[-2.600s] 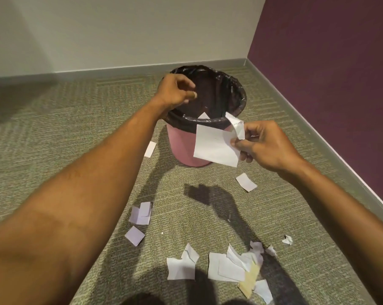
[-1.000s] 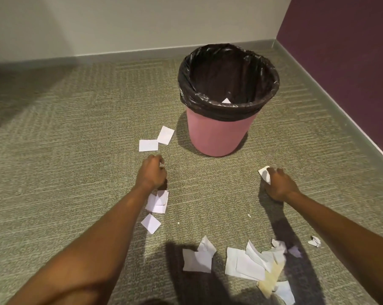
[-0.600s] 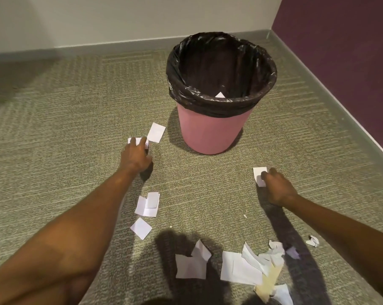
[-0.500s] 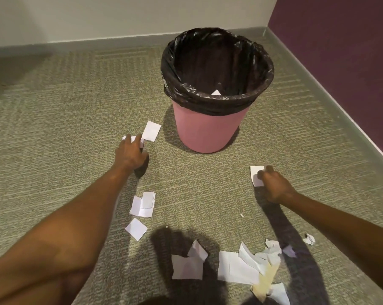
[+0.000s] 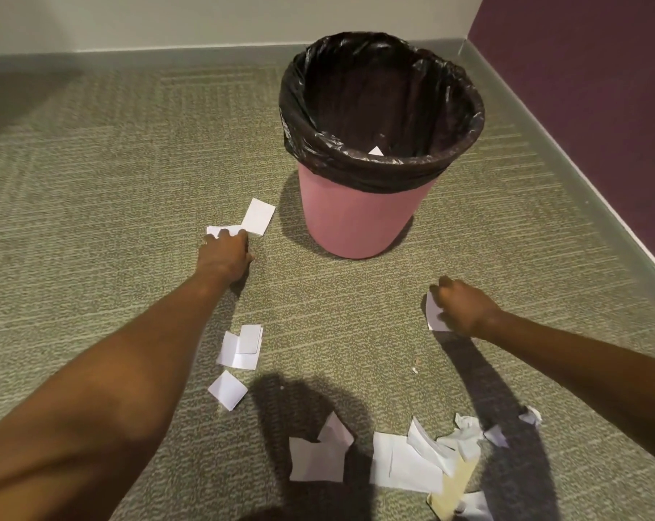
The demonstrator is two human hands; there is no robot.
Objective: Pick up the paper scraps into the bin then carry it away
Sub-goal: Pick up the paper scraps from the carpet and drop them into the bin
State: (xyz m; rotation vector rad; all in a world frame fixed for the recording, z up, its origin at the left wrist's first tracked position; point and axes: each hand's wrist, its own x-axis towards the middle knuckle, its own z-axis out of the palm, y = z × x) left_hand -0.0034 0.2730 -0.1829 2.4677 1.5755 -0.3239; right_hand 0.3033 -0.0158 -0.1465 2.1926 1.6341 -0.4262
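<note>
White paper scraps [image 5: 316, 458], mostly flat torn rectangles with a few crumpled pieces, are shown scattered over the grey-green ribbed carpet floor [image 5: 92, 220]. One flat white scrap [image 5: 220, 230] is covered at its near edge by the fingertips of the left hand [image 5: 226, 257]; the grip there is apart, the fingers laid on the paper rather than closed round it. A square white scrap [image 5: 258, 216] lies touching that one, just beyond the fingertips and beside the pink round plastic bin [image 5: 359, 220]. A folded white scrap [image 5: 433, 314] is clamped in the grip of the right hand [image 5: 459, 308], whose fingers are curled round it close to the carpet. Two overlapping scraps [image 5: 241, 349] and a diamond-set scrap [image 5: 227, 389] lie beside the left forearm. A heap of white sheets [image 5: 405, 464] with a tan strip [image 5: 452, 490] is seen at the near edge, and a small crumpled ball [image 5: 531, 414] beside the right forearm. The bin stands upright between and beyond both hands, lined with a black plastic bag [image 5: 356, 171] folded over its rim; one white paper corner [image 5: 376, 151] is visible inside, the rest of the interior being dark. A purple wall [image 5: 581, 88] bounds the floor on the right.
</note>
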